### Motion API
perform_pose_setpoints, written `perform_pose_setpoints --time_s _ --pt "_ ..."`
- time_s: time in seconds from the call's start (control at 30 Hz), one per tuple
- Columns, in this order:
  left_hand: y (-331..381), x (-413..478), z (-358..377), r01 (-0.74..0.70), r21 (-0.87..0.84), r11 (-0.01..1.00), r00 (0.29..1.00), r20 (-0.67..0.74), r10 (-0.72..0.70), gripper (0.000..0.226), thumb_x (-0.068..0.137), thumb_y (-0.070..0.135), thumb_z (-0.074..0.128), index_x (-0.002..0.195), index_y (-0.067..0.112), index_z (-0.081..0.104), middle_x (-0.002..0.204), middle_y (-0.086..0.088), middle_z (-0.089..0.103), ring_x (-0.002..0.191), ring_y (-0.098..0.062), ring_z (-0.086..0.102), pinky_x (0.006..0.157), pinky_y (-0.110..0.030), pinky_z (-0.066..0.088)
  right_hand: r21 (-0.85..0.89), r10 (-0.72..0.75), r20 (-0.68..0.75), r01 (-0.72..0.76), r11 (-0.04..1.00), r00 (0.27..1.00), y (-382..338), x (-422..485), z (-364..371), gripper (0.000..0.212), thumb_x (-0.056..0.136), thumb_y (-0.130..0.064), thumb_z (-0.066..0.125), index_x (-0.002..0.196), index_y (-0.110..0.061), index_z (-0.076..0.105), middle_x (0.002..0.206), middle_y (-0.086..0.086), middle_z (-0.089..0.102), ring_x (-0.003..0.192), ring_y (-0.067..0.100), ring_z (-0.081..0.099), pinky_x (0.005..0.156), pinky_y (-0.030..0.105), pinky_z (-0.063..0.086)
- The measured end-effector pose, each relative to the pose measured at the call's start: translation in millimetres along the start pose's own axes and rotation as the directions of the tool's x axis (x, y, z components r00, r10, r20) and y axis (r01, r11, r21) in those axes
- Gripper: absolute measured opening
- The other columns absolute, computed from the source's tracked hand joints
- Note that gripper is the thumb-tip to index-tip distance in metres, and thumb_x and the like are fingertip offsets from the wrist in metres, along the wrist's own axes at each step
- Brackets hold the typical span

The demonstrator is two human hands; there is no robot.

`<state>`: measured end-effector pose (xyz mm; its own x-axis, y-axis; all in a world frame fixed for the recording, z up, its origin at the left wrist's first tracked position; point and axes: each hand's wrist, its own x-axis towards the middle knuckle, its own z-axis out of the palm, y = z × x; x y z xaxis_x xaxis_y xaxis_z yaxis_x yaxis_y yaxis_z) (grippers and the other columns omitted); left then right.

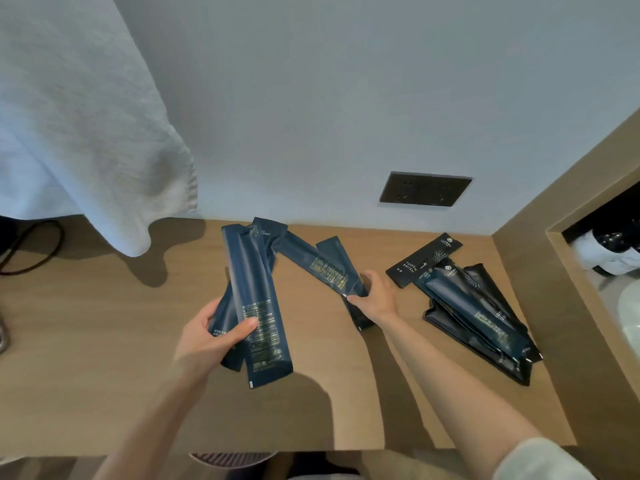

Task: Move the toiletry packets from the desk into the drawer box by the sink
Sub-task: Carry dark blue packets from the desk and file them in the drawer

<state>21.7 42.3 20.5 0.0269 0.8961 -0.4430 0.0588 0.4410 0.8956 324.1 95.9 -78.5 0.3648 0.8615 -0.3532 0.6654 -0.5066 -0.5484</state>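
The left hand's fingers (247, 325) are closed around a fanned bundle of long dark packets (258, 306): the thumb lies across the printed face and the other fingers wrap behind, so the left hand (211, 336) holds several at once, raised above the surface (104, 358). The right hand (375, 292) is curled around the near end of two more packets (329, 268) that splay away toward the wall; its fingers look closed on them, though whether these are lifted or resting on the wood cannot be told.

This reads as the gathering step, with nothing yet carried off. A second heap of packets (485, 313) lies well apart to the right, near the side panel, topped by a black sleeve marked TOOTH BRUSH (424, 259). The drawer box itself is not in view; what seems to be the sink area shows only as a recess (602, 258) beyond the right-hand wooden frame.

The next move likely calls for merging the right hand's packets into the left's bundle, squaring the ends so none slide out, then sweeping up the right heap.

Open room is generous in the middle and near left of the surface. A white towel (86, 133) hangs over the far left corner with a dark cable (34, 251) beneath it, a wall socket (426, 188) sits behind, and the near edge drops away just below the forearms.
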Motion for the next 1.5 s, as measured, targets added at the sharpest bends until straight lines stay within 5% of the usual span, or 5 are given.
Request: perform_pose_setpoints --time_s 0.2,0.73,0.97,1.23,1.5 --pt "4.2 8.8 -13.5 -0.013 -0.007 1.0 0.999 -0.053 0.012 0.043 0.075 0.015 0.078 0.113 0.027 0.062 0.096 0.002 0.073 0.087 -0.02 0.069 0.06 -0.028 0.052 0.016 0.044 -0.008 -0.044 0.999 0.999 -11.1 25.5 19.7 0.08 0.064 -0.027 0.085 0.132 -0.021 0.044 0.126 0.004 0.056 0.12 0.029 0.052 0.092 0.042 0.049" --pt "19.7 0.7 -34.6 -0.054 -0.011 0.999 0.992 0.115 0.055 0.047 0.074 0.013 0.078 0.117 0.021 0.061 0.103 0.003 0.072 0.092 -0.015 0.07 0.068 -0.024 0.053 0.55 0.29 0.065 -0.277 0.788 0.955 -19.3 -46.7 -6.1 0.028 0.082 -0.015 0.074 0.106 -0.005 0.065 0.104 0.012 0.068 0.09 0.027 0.062 0.073 0.032 0.05" --pt "43.4 0.5 -35.1 -0.168 0.035 0.985 0.957 0.246 0.154 0.034 0.075 0.014 0.078 0.101 0.03 0.063 0.098 0.005 0.072 0.086 -0.012 0.069 0.068 -0.027 0.052 0.212 0.051 -0.3 0.015 0.977 0.953 -43.2 -145.8 -98.3 0.021 0.088 -0.021 0.065 0.086 0.001 0.064 0.072 0.013 0.062 0.058 0.016 0.05 0.052 0.028 0.033" --pt "82.6 -19.1 16.3 -0.369 0.162 0.915 0.783 0.585 0.212 0.024 0.079 0.019 0.076 0.097 0.028 0.064 0.088 0.008 0.072 0.074 -0.008 0.068 0.051 -0.021 0.05 -0.278 0.013 -0.438 -0.15 0.949 0.899 -43.5 -275.8 -161.0 0.016 0.097 -0.03 0.05 0.081 -0.027 0.051 0.072 -0.013 0.05 0.066 0.006 0.05 0.049 0.026 0.029" --pt "45.5 -92.0 109.7 -0.345 0.151 0.926 0.601 0.794 0.094 0.024 0.081 0.017 0.073 0.103 0.02 0.064 0.094 0.004 0.073 0.072 -0.005 0.069 0.05 -0.018 0.05 0.24 0.304 -0.455 -0.213 0.947 0.837 16.9 -358.3 -181.2 0.024 0.092 -0.026 0.058 0.071 -0.017 0.053 0.067 0.003 0.059 0.061 0.02 0.055 0.055 0.029 0.036"
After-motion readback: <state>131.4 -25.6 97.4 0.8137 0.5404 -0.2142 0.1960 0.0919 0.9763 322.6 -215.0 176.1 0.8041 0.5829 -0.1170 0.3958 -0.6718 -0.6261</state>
